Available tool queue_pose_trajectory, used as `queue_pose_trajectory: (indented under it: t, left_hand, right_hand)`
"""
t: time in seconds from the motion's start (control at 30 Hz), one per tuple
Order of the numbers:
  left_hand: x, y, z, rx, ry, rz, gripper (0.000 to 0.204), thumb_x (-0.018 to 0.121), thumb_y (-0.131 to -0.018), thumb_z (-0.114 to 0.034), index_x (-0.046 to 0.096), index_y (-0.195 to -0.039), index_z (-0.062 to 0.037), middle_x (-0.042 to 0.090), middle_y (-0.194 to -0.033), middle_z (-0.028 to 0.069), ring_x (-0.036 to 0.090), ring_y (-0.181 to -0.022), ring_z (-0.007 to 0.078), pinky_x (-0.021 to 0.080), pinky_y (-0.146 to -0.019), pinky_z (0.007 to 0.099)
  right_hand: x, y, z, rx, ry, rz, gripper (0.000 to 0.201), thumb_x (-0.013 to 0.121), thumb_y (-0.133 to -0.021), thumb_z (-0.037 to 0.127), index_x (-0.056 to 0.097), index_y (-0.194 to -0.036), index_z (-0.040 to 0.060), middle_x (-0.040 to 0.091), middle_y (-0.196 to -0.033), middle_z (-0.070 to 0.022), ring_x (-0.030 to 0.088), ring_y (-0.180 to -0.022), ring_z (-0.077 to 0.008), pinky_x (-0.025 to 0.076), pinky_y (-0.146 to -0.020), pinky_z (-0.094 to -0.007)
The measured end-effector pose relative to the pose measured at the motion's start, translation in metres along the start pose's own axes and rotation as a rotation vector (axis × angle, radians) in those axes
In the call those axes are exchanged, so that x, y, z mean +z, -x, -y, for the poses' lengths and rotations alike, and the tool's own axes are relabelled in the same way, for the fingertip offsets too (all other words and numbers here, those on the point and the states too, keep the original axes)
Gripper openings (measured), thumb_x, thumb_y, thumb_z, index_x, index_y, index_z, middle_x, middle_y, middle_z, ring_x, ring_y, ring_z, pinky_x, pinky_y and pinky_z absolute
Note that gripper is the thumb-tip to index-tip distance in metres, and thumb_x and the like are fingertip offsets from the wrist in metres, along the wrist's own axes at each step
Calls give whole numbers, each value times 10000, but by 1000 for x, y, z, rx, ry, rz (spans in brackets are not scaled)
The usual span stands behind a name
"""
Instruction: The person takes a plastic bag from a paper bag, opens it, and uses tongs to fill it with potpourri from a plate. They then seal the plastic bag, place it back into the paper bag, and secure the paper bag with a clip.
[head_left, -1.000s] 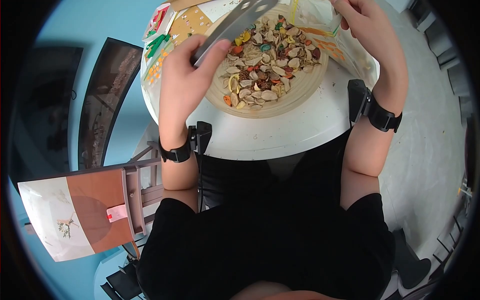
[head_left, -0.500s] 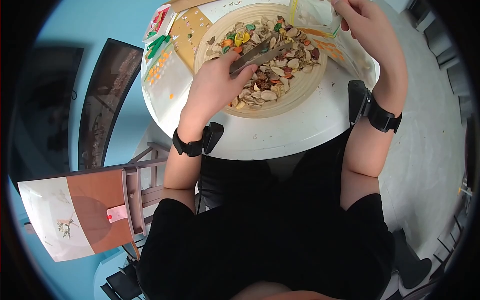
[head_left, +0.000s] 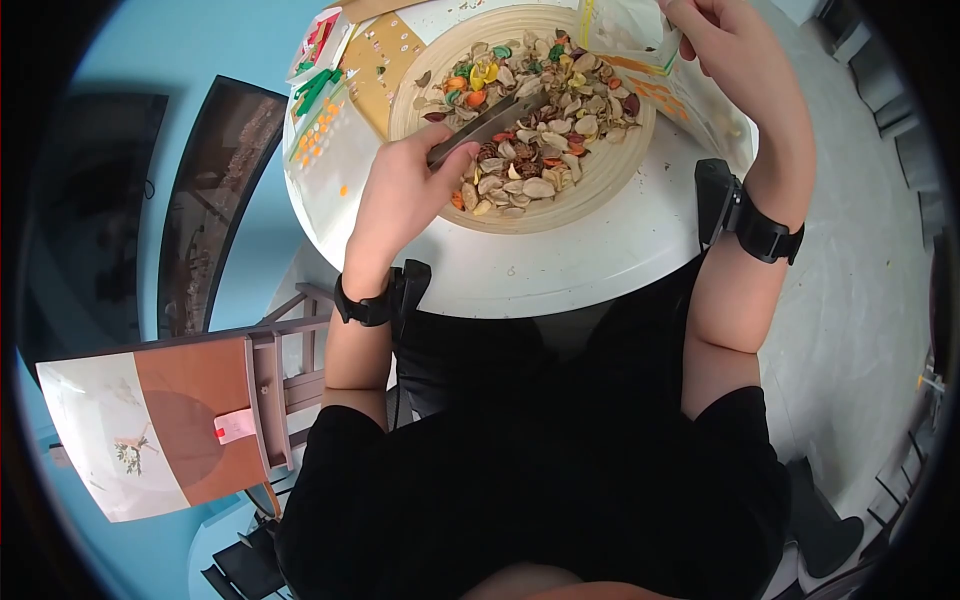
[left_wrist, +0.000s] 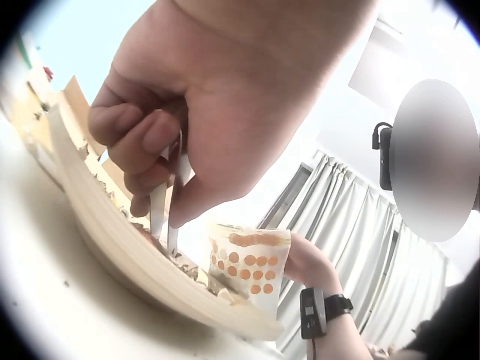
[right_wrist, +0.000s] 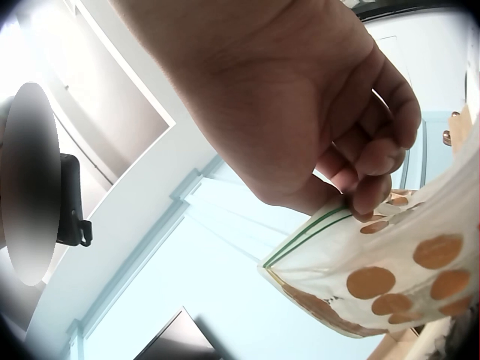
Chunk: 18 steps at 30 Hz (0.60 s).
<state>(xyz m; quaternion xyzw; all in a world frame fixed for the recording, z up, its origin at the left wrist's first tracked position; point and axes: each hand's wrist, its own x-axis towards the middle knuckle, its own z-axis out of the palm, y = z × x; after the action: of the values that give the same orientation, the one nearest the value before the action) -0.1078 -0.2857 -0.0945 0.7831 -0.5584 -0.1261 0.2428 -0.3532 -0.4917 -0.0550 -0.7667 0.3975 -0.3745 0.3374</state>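
Observation:
My left hand (head_left: 408,190) grips metal tongs (head_left: 497,120), their tips down among dried petals and flowers, a potpourri mix (head_left: 540,187). This heap lies on a round, pale wooden plate (head_left: 610,195). In the left wrist view, the two arms of the tongs (left_wrist: 174,202) stand close together over the plate; what lies between the tips is hidden. At the plate's far right, my right hand (head_left: 725,38) pinches the top edge of a clear zip bag (head_left: 695,110) with orange dots. The bag's zip mouth (right_wrist: 311,229) shows beside the thumb in the right wrist view.
A second dotted bag (head_left: 335,150) lies flat on the white table (head_left: 510,275), left of the plate. Behind it are green-handled scissors (head_left: 316,90), a red-and-white box (head_left: 318,45) and a brown sheet (head_left: 375,60). A chair (head_left: 285,385) stands at the left.
My left hand has brought the tongs down from above the plate into the petals, then shifted them slightly left. The right hand stays at the bag's edge.

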Motion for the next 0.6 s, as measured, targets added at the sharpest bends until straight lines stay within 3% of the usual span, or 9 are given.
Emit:
queue_pose_trajectory:
  t: [0.27,0.5,0.6]
  left_hand:
    - [-35,-5,-33,64,62,-147,314,749,-948,-294,707,-937,17,500,-569,18,394,-541,60,321,-499,262]
    - [-32,-24,-72,210,95,-119,332,743,-945,-307,699,-929,21,540,-581,56,463,-530,99,366,-506,287]
    - [-29,-23,-72,134,28,-100,345,750,-936,-309,684,-905,28,555,-590,79,480,-527,126,391,-512,299]
  right_hand:
    - [0,3,9,8,24,3,333,594,-952,210,647,-767,-61,599,-640,-65,548,-599,-136,449,-577,-322]
    - [0,-1,5,13,-1,16,344,598,-957,220,647,-759,-58,607,-640,-66,550,-597,-137,451,-578,-321]
    - [-2,-1,6,33,4,8,353,600,-962,228,650,-762,-58,613,-648,-68,556,-606,-138,454,-583,-321]
